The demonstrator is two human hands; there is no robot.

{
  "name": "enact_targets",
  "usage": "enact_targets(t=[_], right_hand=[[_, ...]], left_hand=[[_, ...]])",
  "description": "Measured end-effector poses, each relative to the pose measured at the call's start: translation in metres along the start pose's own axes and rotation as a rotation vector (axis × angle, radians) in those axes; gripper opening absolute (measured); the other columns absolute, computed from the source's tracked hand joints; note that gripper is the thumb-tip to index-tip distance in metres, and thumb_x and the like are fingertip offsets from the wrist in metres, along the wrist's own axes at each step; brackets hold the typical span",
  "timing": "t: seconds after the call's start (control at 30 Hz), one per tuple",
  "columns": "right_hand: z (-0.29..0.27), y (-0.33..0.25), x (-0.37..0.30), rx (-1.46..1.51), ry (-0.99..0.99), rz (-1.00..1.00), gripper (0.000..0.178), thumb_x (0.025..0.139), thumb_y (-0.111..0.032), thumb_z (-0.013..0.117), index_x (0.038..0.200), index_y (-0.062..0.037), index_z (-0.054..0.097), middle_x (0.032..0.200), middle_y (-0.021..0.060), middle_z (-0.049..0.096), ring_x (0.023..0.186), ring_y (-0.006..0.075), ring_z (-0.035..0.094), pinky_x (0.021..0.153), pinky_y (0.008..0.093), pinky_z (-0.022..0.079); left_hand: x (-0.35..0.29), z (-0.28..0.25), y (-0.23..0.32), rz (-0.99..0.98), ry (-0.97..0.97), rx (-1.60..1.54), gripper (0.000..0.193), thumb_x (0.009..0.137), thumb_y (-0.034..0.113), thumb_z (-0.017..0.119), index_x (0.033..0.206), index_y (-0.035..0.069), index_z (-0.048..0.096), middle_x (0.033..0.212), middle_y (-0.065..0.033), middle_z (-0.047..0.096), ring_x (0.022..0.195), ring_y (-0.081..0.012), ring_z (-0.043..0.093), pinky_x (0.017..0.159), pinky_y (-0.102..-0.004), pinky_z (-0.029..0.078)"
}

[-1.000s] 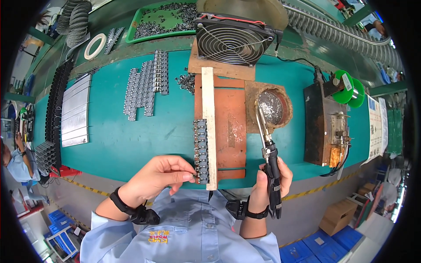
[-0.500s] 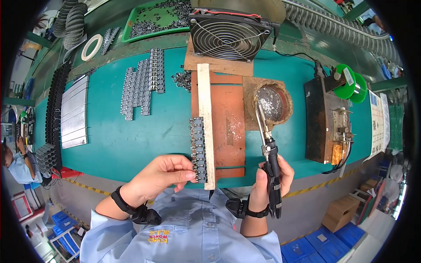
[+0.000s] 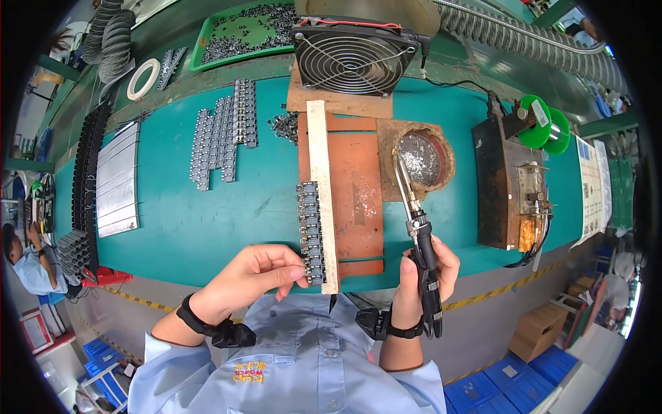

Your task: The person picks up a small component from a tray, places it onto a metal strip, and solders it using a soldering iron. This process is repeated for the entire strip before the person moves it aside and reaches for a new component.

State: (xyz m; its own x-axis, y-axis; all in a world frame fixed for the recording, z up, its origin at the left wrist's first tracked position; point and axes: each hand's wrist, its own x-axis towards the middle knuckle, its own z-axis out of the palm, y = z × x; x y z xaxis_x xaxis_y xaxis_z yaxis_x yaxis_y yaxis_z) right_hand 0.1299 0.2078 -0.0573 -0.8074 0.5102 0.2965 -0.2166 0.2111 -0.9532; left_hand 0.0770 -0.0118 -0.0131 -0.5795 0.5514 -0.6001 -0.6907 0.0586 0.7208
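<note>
A row of small dark components (image 3: 312, 228) stands along the left side of a long pale bar (image 3: 319, 152), which lies on an orange-brown board (image 3: 358, 172). My left hand (image 3: 252, 272) is closed, thumb and fingertips pinching the near end of that row. In my right hand (image 3: 445, 265) is a soldering iron (image 3: 426, 259) with a black handle, held tilted with its metal end pointing away from me. Its tip reaches the left rim of a round dish (image 3: 419, 155) with a silvery, speckled inside, right of the board.
Beyond the board stands a black fan (image 3: 355, 61). Finished-looking rows of components (image 3: 224, 138) and loose parts (image 3: 284, 127) lie left of it. A green tray (image 3: 248, 34) holds many small parts. At right are a dark metal box (image 3: 496, 186) and green solder spools (image 3: 541, 124).
The whole view has shifted slightly. The soldering iron stays by the dish's left rim, its handle tilted a little differently. My left hand keeps its pinch on the component row.
</note>
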Motion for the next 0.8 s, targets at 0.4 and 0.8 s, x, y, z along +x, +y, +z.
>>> enact_targets(t=[0.4, 0.8], right_hand=[[-0.027, -0.020, -0.033, 0.130, -0.098, 0.051, 0.045, 0.065, -0.014, 0.075, 0.100, -0.0015, 0.049, 0.081, 0.0108, 0.057, 0.062, 0.0141, 0.053, 0.060, 0.0244, 0.043], [-0.050, -0.054, -0.030, -0.129, -0.574, -0.208, 0.044, 0.057, -0.016, 0.080, 0.092, -0.0048, 0.055, 0.060, 0.0022, 0.058, 0.051, 0.0151, 0.055, 0.057, 0.0274, 0.040]], left_hand=[[-0.001, -0.002, 0.001, 0.011, -0.046, -0.049, 0.013, 0.087, 0.014, 0.052, 0.085, 0.002, 0.056, 0.078, -0.0025, 0.060, 0.061, -0.0054, 0.049, 0.056, -0.0193, 0.041], [0.000, -0.005, -0.001, 0.009, -0.066, -0.066, 0.014, 0.087, 0.016, 0.052, 0.085, 0.003, 0.057, 0.078, -0.0019, 0.060, 0.061, -0.0051, 0.049, 0.056, -0.0191, 0.041]])
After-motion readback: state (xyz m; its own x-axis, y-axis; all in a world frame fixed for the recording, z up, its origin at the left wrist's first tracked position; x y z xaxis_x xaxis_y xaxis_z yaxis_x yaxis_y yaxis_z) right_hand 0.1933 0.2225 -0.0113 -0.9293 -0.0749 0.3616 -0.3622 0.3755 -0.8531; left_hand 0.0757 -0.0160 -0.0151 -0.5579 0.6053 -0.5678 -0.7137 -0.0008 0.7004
